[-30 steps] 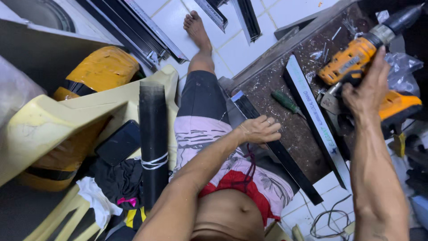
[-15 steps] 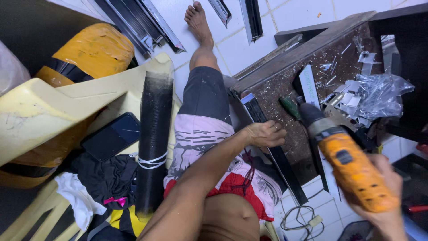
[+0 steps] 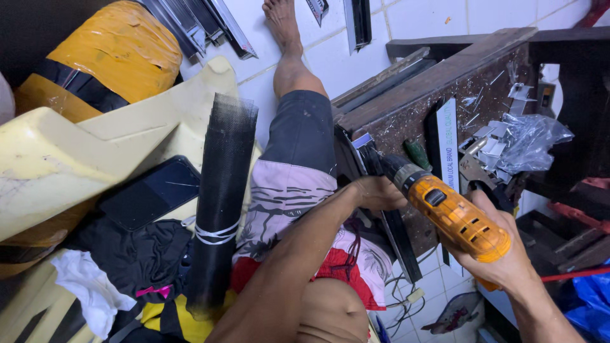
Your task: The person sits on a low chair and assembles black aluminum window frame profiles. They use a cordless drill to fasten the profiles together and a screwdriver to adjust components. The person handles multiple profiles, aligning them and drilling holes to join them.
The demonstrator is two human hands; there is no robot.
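An orange cordless drill (image 3: 454, 216) sits gripped in the right hand (image 3: 502, 254), its nose angled down at a dark metal strip (image 3: 387, 216) that the left hand (image 3: 375, 194) clasps steady against the speckled surface (image 3: 489, 82) edge.

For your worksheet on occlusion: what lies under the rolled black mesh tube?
The rolled black mesh tube leans on a pale yellow plastic chair, and its lower end rests on dark clothing and yellow fabric. Whatever is directly beneath it is hidden.
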